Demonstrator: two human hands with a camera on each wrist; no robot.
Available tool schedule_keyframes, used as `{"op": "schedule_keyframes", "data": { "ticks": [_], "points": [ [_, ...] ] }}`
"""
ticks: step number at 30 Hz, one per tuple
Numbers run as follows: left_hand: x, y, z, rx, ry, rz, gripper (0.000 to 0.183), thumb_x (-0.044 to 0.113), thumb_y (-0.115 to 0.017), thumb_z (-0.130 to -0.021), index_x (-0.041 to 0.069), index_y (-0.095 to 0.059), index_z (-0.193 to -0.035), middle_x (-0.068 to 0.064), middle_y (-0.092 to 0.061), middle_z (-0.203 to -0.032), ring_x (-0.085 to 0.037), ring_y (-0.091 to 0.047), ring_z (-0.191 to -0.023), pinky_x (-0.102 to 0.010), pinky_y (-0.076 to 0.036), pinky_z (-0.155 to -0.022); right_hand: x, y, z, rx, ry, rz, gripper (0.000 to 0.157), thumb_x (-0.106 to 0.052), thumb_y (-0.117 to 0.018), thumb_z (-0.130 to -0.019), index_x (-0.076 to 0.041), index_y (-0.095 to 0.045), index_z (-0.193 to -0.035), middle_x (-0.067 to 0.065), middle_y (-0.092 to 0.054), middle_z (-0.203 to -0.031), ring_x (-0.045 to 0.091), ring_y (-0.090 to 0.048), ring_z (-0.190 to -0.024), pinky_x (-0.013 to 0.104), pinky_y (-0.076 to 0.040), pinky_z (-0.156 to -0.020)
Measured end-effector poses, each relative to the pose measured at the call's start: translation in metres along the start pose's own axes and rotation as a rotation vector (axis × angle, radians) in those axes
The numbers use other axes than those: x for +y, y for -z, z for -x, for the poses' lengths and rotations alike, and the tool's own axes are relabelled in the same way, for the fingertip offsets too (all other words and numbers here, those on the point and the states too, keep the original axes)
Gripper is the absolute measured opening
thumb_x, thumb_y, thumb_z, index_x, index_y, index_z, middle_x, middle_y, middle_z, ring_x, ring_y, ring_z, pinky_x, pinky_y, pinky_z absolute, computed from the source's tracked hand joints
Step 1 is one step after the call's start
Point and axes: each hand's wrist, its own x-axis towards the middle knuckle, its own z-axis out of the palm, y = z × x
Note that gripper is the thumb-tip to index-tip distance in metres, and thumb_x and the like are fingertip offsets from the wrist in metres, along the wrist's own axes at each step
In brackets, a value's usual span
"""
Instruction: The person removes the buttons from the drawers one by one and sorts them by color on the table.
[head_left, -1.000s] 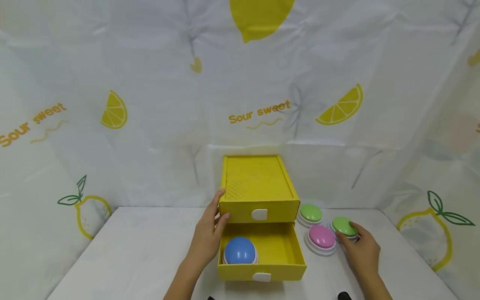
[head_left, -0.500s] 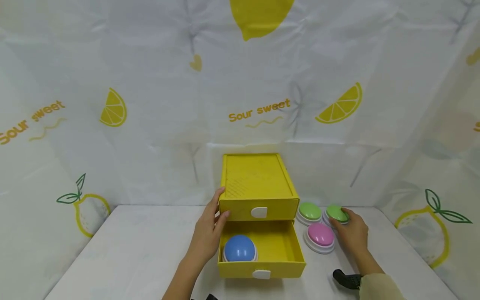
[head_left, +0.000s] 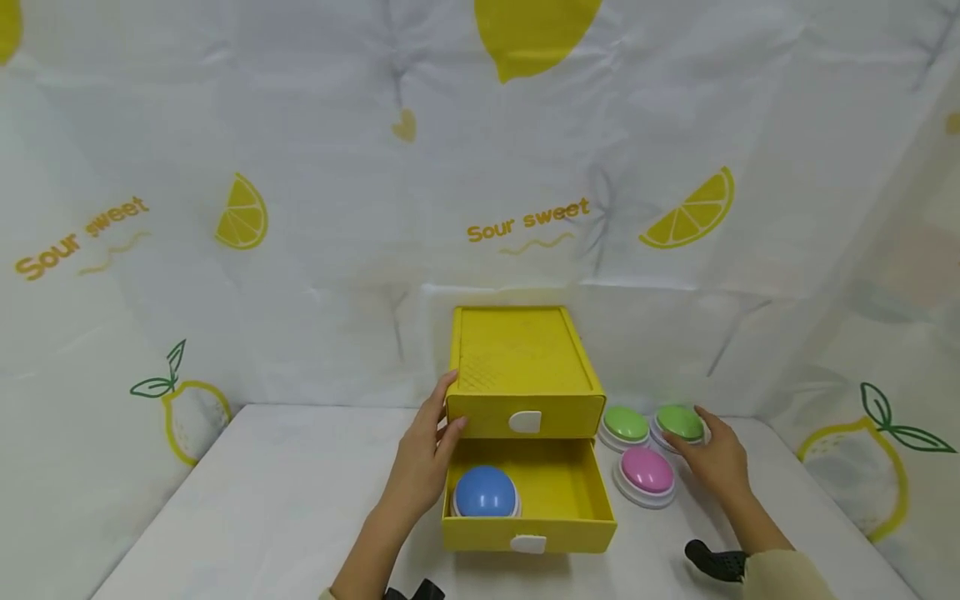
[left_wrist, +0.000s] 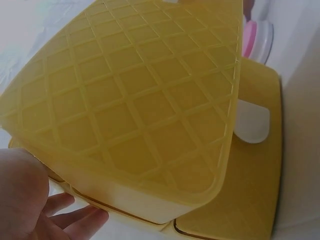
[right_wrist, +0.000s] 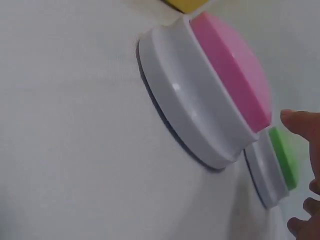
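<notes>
A yellow two-drawer box [head_left: 525, 350] stands at the middle back with its lower drawer [head_left: 570, 533] pulled out. In that drawer, at the left, sits a blue dome button [head_left: 485, 493] on a white base. My left hand [head_left: 416, 467] holds the box's left front corner, thumb at the front and fingers along the side. To the box's right, my right hand [head_left: 716, 458] has its thumb and fingers spread around a green dome button [head_left: 680, 422]. A second green button [head_left: 626, 423] stands left of that one, and a pink button [head_left: 647, 469] in front of both.
White handle tabs [head_left: 525, 422] are on the drawer fronts. A sheet printed with lemons [head_left: 360, 208] hangs behind the white table [head_left: 300, 500]. Black straps or mounts [head_left: 716, 560] show at both wrists.
The right-hand green button has shifted left, close beside the other green one, with my right hand following; its fingers have since spread wider. The left hand stays at the box; the view has shifted slightly.
</notes>
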Motion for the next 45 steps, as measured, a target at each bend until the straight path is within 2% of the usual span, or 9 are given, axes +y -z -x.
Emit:
{"op": "schedule_keyframes", "data": {
  "ticks": [4,7,11,14,17,22,27,38,45],
  "points": [
    [0.001,0.001,0.001,0.004,0.006,-0.008,0.059,0.038,-0.051,-0.106,0.048,-0.023,-0.157,-0.002,-0.038,-0.162,-0.032,-0.054,-0.138,-0.048,-0.054,-0.104,-0.024,0.012,0.018,0.125,0.091,-0.063,0.073,-0.036,-0.073,-0.093,0.005,-0.045,-0.147,0.036,-0.047,-0.145,0.053,-0.048,-0.131,0.066,-0.044,-0.103],
    [0.002,0.001,0.001,0.003,0.01,-0.012,0.059,0.037,-0.051,-0.106,0.048,-0.023,-0.157,-0.002,-0.039,-0.162,-0.031,-0.054,-0.139,-0.048,-0.054,-0.104,-0.056,0.022,0.036,0.189,0.137,-0.14,0.058,-0.035,-0.072,-0.094,-0.003,-0.056,-0.14,0.023,-0.061,-0.138,0.024,-0.064,-0.117,0.032,-0.057,-0.095],
    [0.001,0.002,0.001,-0.003,0.008,-0.017,0.06,0.037,-0.051,-0.106,0.049,-0.022,-0.157,-0.002,-0.04,-0.161,-0.031,-0.054,-0.138,-0.047,-0.054,-0.104,-0.103,0.036,0.06,0.161,0.335,-0.274,0.035,-0.024,-0.073,-0.095,-0.011,-0.067,-0.127,-0.007,-0.071,-0.12,-0.012,-0.06,-0.098,-0.001,-0.046,-0.083],
    [0.0,0.003,0.0,-0.003,-0.003,-0.033,0.059,0.037,-0.05,-0.106,0.05,-0.021,-0.157,-0.003,-0.04,-0.161,-0.033,-0.058,-0.134,-0.048,-0.053,-0.105,-0.132,0.042,0.076,0.056,0.567,-0.33,0.031,-0.008,-0.076,-0.09,-0.012,-0.071,-0.12,-0.013,-0.07,-0.113,-0.009,-0.064,-0.097,0.005,-0.052,-0.085],
    [0.0,0.003,-0.001,0.002,-0.013,-0.047,0.059,0.038,-0.049,-0.107,0.051,-0.02,-0.157,-0.003,-0.04,-0.161,-0.035,-0.061,-0.13,-0.049,-0.054,-0.104,-0.153,0.046,0.088,0.049,0.65,-0.325,0.029,-0.003,-0.079,-0.085,-0.014,-0.074,-0.112,-0.007,-0.073,-0.105,-0.004,-0.068,-0.091,0.01,-0.055,-0.082],
    [0.001,0.003,-0.001,-0.008,-0.008,-0.05,0.061,0.036,-0.049,-0.107,0.053,-0.018,-0.156,-0.003,-0.04,-0.161,-0.035,-0.061,-0.13,-0.051,-0.054,-0.103,-0.173,0.059,0.102,0.048,0.523,-0.362,0.017,-0.008,-0.077,-0.089,-0.012,-0.076,-0.105,-0.008,-0.075,-0.091,0.0,-0.07,-0.079,0.012,-0.057,-0.074],
    [0.004,0.003,-0.001,-0.012,0.011,-0.052,0.063,0.034,-0.05,-0.107,0.055,-0.016,-0.156,-0.003,-0.042,-0.16,-0.035,-0.06,-0.131,-0.051,-0.054,-0.104,-0.188,0.059,0.11,-0.176,0.564,-0.43,0.018,-0.012,-0.074,-0.093,-0.008,-0.073,-0.11,-0.001,-0.076,-0.102,0.006,-0.071,-0.088,0.022,-0.061,-0.075],
    [0.004,0.004,-0.001,-0.008,0.017,-0.039,0.064,0.032,-0.052,-0.106,0.054,-0.018,-0.155,-0.004,-0.043,-0.159,-0.034,-0.061,-0.131,-0.05,-0.054,-0.103,-0.221,0.018,0.126,-0.526,0.529,-0.381,0.029,-0.032,-0.073,-0.093,-0.013,-0.073,-0.116,0.004,-0.075,-0.113,0.015,-0.073,-0.101,0.025,-0.061,-0.087],
    [0.003,0.004,0.0,-0.015,0.014,-0.039,0.063,0.032,-0.051,-0.106,0.053,-0.019,-0.156,-0.004,-0.043,-0.159,-0.035,-0.061,-0.131,-0.053,-0.054,-0.104,-0.229,-0.011,0.119,-0.619,0.499,-0.296,0.049,-0.033,-0.078,-0.089,-0.004,-0.067,-0.127,0.011,-0.072,-0.124,0.032,-0.068,-0.115,0.05,-0.058,-0.095]
  ]
}}
